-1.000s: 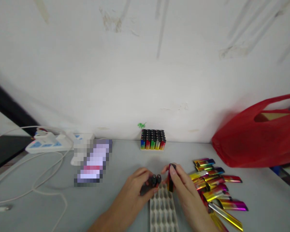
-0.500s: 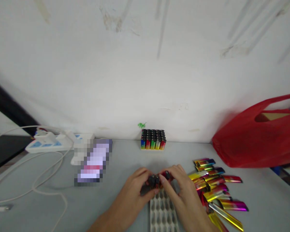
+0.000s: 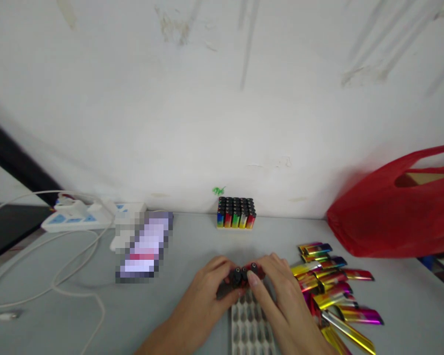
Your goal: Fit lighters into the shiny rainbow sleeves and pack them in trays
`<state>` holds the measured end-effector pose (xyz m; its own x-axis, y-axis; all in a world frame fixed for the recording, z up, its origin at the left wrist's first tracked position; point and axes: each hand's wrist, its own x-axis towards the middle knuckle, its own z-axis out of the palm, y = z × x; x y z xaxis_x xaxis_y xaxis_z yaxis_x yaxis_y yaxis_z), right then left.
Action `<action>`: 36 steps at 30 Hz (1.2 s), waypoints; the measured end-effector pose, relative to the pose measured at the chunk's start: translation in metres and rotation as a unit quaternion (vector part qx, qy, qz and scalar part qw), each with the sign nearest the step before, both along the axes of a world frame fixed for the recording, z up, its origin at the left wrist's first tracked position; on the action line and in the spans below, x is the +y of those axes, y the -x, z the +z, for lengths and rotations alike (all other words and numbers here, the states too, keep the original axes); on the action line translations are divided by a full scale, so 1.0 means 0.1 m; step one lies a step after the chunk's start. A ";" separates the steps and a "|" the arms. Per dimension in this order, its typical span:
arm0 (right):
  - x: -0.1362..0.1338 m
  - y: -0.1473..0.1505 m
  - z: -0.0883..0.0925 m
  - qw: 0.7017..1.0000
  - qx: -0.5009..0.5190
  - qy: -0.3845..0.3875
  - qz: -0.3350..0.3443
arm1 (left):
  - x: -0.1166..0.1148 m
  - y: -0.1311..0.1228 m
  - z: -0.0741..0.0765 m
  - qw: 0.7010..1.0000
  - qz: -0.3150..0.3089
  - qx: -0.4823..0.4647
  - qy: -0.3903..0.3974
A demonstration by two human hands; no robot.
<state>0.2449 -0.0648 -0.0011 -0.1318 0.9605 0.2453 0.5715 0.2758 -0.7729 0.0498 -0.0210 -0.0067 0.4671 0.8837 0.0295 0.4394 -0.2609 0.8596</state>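
1. While the left hand (image 3: 207,286) is closed around a pair of dark pieces (image 3: 237,276), the right hand (image 3: 283,288) pinches a third dark piece (image 3: 254,267) between thumb and fingers, close beside that pair.
2. All three are near the middle of the scene, around the far end of a pale tray (image 3: 247,328) with rows of hollows; whether they touch it cannot be told behind the fingers.
3. They look like lighters held with the tops up, so they are probably light, stiff and hard, perhaps slightly slippery along the sides.
4. A pinch on the sides just below the tops should hold best; uneven squeezing could make the pair slide against each other.
5. Right of the right hand lies a loose pile of shiny, coloured pieces (image 3: 331,291), likely light and slick, best taken by the long edges.
6. On the far part of the surface (image 3: 140,315), by the wall (image 3: 140,123), stands a packed block of black-topped pieces (image 3: 236,213); a red bag (image 3: 395,227) is to the right.
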 end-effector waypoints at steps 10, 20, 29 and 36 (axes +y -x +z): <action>0.02 -0.02 0.03 0.997 -0.026 -0.064 0.018 | -0.01 0.00 0.00 1.000 -0.006 0.000 -0.005; 0.04 -0.03 0.01 0.990 -0.063 -0.122 0.010 | -0.01 -0.01 0.04 1.000 -0.004 0.008 0.008; 0.02 -0.03 0.02 0.994 -0.042 -0.096 0.009 | 0.00 -0.01 0.02 1.000 -0.001 0.006 0.001; 0.03 -0.02 0.02 0.995 -0.044 -0.092 0.017 | -0.01 -0.01 0.04 1.000 -0.004 0.003 0.005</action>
